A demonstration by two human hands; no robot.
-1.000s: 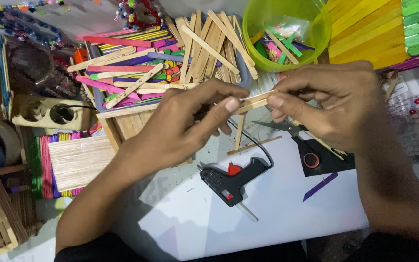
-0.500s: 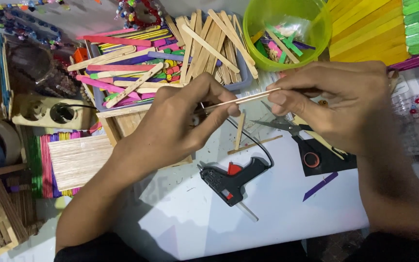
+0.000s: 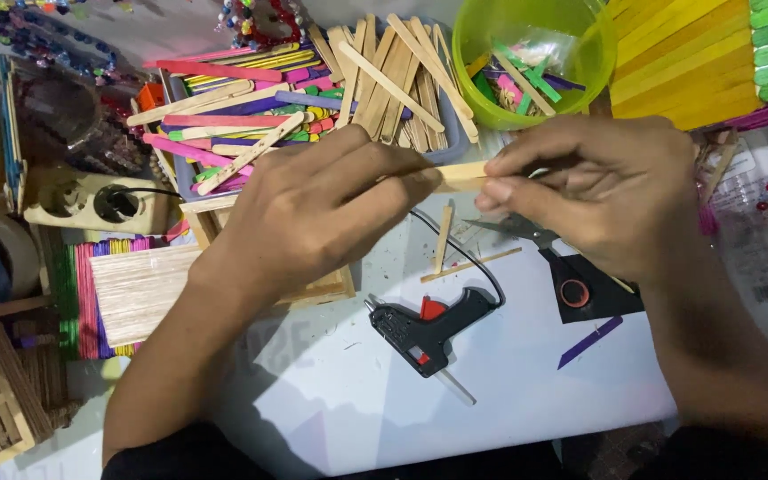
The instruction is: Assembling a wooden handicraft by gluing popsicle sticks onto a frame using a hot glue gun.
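Since the earlier frame, both hands have closed inward and the plain wooden craft stick [image 3: 460,174] now lies flatter between them. Left hand [image 3: 313,213] pinches its near end, fingers shut on it; right hand [image 3: 602,191] likewise grips the far end. Stick is held above the white table [image 3: 526,373], over the black glue gun [image 3: 428,329]. Judged light, stiff, thin, liable to snap if bent; best held by the ends.

Left hand [image 3: 313,209] and right hand [image 3: 597,191] pinch opposite ends of a plain wooden craft stick [image 3: 462,174], held level above the black glue gun [image 3: 424,327]. Beyond the stick stands a green bowl [image 3: 491,98]; scissors [image 3: 535,240] lie right of the gun.
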